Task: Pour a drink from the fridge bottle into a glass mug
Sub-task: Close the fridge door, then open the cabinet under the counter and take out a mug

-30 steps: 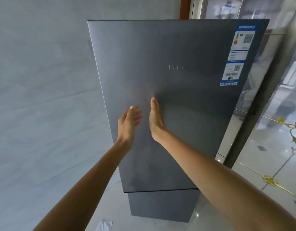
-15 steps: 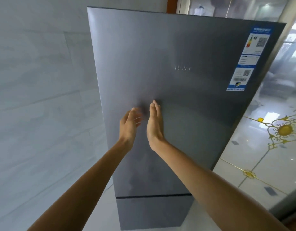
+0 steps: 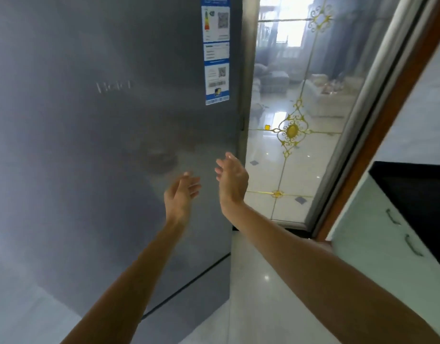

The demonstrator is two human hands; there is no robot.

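A tall grey fridge (image 3: 102, 150) with its doors closed fills the left and middle of the head view, with a blue energy label (image 3: 216, 50) near its upper right corner. My left hand (image 3: 180, 194) is raised in front of the upper door, fingers relaxed and holding nothing. My right hand (image 3: 232, 181) is lifted close to the door's right edge, fingers straight and spread, also holding nothing. Neither hand plainly touches the door. The bottle and the glass mug are not in view.
A glass sliding door (image 3: 308, 120) with gold ornament stands right of the fridge, framed in brown wood (image 3: 387, 125). At the far right is a pale green cabinet (image 3: 377, 239) with handles and a black countertop (image 3: 417, 194). White glossy floor (image 3: 258, 294) lies below.
The view has swung right and closer to the fridge. Both hands have come off the middle of the door and moved toward its right edge, fingers now spread.
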